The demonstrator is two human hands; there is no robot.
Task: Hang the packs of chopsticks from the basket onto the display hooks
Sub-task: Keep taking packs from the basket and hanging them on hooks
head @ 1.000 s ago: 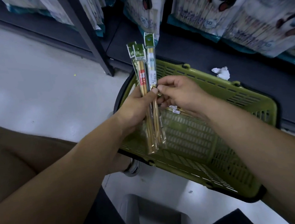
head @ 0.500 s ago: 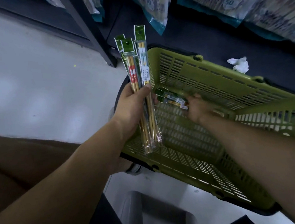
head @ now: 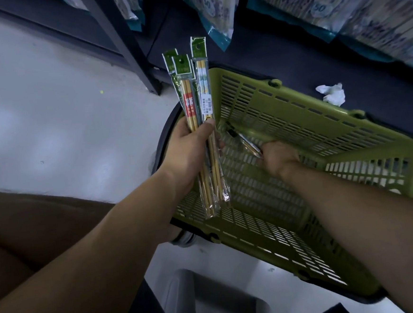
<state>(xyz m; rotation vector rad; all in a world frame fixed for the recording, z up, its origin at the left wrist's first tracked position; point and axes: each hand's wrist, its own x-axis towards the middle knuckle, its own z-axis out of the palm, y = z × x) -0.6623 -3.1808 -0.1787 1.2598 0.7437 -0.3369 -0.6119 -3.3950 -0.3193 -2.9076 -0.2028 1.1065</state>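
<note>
Gathering step, as judged: packs are being collected out of the basket (head: 309, 123), and none is hung yet.

Left hand (head: 187, 148) is above the basket's near-left corner. Its fingers are curled round a bundle of packs (head: 202, 102), with the thumb pressed across the front. Green header cards point up; the lower ends hang over the basket's left wall.

Right hand (head: 278, 159) is inside the basket, low near the middle of its floor. It grips one end of a single pack (head: 245, 141) that slants toward the basket's far-left corner. The fingers are tucked under the hand, so the exact hold cannot be told. The pack is blurred.

Display hooks: not in view. Crumpled white paper (head: 332, 94) lies beyond the basket's far rim, with hanging bags (head: 216, 14) above that.

Risks, judged:
- The bundle is fanned and held at mid-length. The slick sleeves could slide apart and drop into the basket when another pack is added.
- The single pack is held by one end, so its free tip could catch in the basket's slots on lifting.
- The header holes are misaligned, so threading several packs at once may miss.
</note>
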